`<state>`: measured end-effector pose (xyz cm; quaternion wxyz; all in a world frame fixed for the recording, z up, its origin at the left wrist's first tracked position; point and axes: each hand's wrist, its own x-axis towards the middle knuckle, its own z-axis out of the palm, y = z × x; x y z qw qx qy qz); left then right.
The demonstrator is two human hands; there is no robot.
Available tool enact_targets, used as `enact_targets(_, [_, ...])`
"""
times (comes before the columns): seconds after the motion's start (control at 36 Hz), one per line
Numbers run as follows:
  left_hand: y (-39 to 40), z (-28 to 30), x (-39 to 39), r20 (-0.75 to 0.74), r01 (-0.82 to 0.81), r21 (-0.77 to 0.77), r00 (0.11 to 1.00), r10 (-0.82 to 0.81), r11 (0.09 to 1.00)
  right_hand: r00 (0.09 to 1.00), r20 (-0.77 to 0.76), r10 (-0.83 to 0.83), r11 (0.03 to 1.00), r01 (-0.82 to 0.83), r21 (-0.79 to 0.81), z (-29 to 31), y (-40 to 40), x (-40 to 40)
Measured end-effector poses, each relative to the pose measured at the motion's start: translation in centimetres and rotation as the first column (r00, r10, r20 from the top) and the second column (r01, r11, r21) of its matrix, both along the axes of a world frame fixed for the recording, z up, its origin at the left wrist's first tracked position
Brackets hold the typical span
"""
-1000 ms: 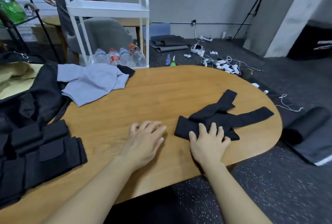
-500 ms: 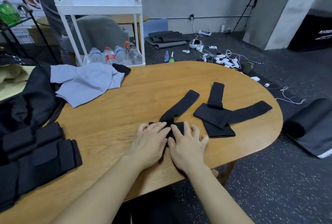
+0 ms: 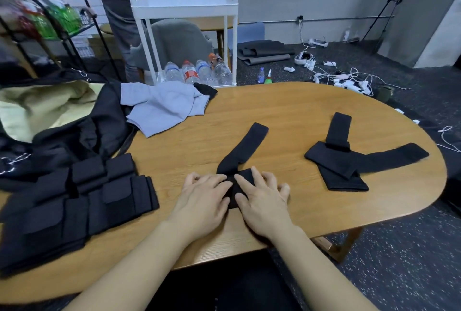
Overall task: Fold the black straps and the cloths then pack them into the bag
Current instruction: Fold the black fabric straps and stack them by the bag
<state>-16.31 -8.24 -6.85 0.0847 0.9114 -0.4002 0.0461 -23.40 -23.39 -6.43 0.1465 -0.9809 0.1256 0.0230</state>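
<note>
- Head view, hands: two bare hands lay side by side near the table's front edge. The left hand (image 3: 204,194) rested palm down with fingers straight and loosely spread, pressing the near end of one black strap (image 3: 243,151). The right hand (image 3: 262,197) rested likewise, fingers straight and fanned apart, flat on the same folded end. Neither hand pinched anything.
- Head view, straps: the pressed strap was a soft, matte fabric band with a rounded far tip, running up and to the right from the hands. A second group of black straps (image 3: 349,161) lay well apart to the right, overlapping in a rough Y; the exact count in that group could not be told.
- Head view, folded stack: a pile of folded straps (image 3: 82,201), dark, padded and rectangular, lay at the left of the table; the count could not be told.
- Head view, cloths: one pale grey cloth (image 3: 162,108), crumpled and soft, lay at the far left, with a small black piece at its far right corner.
- Head view, bag: one black bag (image 3: 74,123) with a cream lining sat open at the left edge.
- Head view, surface: one oval wooden table (image 3: 299,108) with visible grain.
- Head view, background: one white cart (image 3: 184,6) holding four plastic bottles (image 3: 197,72).
</note>
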Motion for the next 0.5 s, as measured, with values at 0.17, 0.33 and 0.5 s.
enact_targets(0.17, [2.6, -0.4, 0.2, 0.02, 0.035, -0.029, 0.999, -0.034, 0.999, 0.985, 0.171, -0.021, 0.999, 0.012, 0.051, 0.6, -0.5, 0.3])
enact_targets(0.33, [3.0, -0.2, 0.3, -0.051, 0.013, -0.071, 0.999, -0.017, 0.997, 0.962, 0.192, 0.195, 0.98, -0.198, -0.002, 1.4, 0.7, 1.4])
enact_targets(0.5, [2.9, -0.4, 1.1, -0.074, 0.076, -0.115, 0.994, -0.085, 0.99, 0.974, 0.114, 0.193, 0.981, -0.193, -0.011, 0.4, -0.5, 4.0])
